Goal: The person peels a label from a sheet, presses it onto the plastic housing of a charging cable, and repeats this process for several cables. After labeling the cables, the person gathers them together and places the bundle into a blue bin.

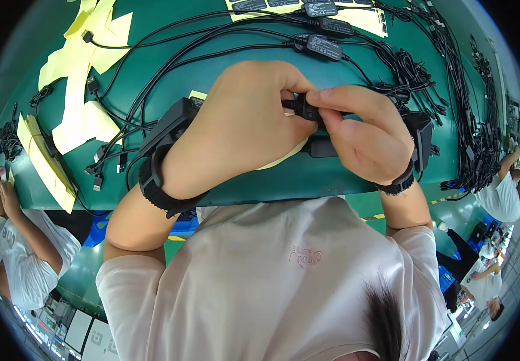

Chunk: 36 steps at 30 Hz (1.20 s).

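My left hand (254, 114) is closed, its fingers curled round a small black cable box (307, 108). The right hand (365, 129) pinches the same box from the other side with thumb and forefinger. Both hands are over the near part of the table. Below them, another black box (323, 147) lies by a yellow sheet (284, 157) that my left hand mostly covers. Just beyond my hands, several black cables with labelled inline boxes (323, 47) lie side by side. Which cable the held box belongs to is hidden.
Yellow label backing strips (82, 78) and a stack of yellow sheets (46, 162) lie at the left, near loose USB plugs (97, 182). Coiled cables (407, 69) and a thick cable bundle (467, 132) lie at the right of the green table (242, 189). Other people work on both sides.
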Motion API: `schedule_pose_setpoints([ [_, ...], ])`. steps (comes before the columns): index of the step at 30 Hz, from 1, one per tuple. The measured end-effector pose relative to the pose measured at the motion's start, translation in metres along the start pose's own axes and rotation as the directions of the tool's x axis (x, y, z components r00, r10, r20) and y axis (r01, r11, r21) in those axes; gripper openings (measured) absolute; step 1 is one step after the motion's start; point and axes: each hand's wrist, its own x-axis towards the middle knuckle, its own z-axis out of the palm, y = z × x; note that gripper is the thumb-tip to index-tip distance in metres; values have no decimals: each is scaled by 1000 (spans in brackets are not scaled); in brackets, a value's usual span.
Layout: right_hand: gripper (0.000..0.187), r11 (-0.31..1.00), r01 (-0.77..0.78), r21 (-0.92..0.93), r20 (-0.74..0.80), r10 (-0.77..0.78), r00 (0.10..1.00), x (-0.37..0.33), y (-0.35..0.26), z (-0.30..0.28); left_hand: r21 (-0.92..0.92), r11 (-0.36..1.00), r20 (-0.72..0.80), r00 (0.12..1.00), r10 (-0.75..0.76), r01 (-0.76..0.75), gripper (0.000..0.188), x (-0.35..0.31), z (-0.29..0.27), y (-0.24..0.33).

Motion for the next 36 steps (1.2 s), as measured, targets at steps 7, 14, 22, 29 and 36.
schedule_pose_setpoints([
  [7,37,997,1,75,18,-2,1000,4,0,-2,36,995,-23,995,94,-93,21,0,3,0],
  [14,29,923,-304,236,195,261,945,16,-9,-11,99,994,65,997,27,-34,20,-1,-1,6],
  [22,30,678,-616,401,335,517,788,12,-11,-14,61,995,93,993,68,-74,17,-1,0,2],
  [29,27,956,-132,263,119,104,988,11,7,-13,74,991,67,992,110,-115,17,-3,3,4],
  [36,58,814,-134,565,-8,169,986,4,11,-21,80,995,78,995,60,-66,23,-3,-1,4],
])
